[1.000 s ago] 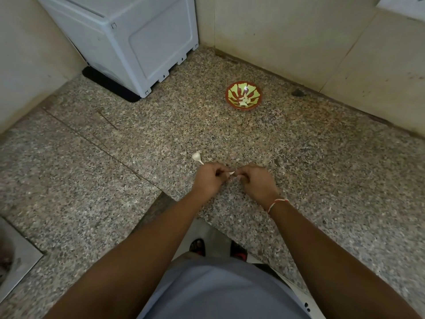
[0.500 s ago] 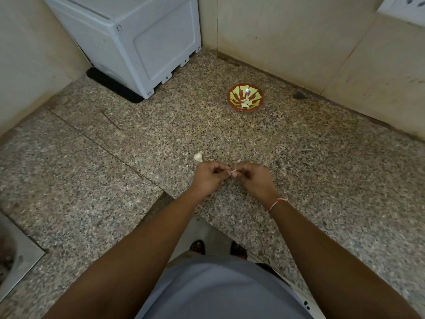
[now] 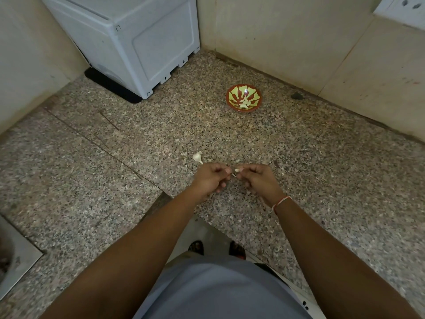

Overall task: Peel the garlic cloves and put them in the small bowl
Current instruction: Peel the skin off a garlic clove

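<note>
Between both hands' fingers [image 3: 226,169] — pinched — sits a garlic clove [image 3: 236,170].

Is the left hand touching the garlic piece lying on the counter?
Cannot tell. In the head view, the garlic piece's stem tip meets the left hand's knuckles, which may merely overlap it.

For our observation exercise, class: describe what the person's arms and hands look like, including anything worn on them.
Both forearms are bare, with no sleeves, gloves or rings visible. The left hand wears nothing. The right hand has a thin red-and-white thread bracelet tied around its wrist.
</note>
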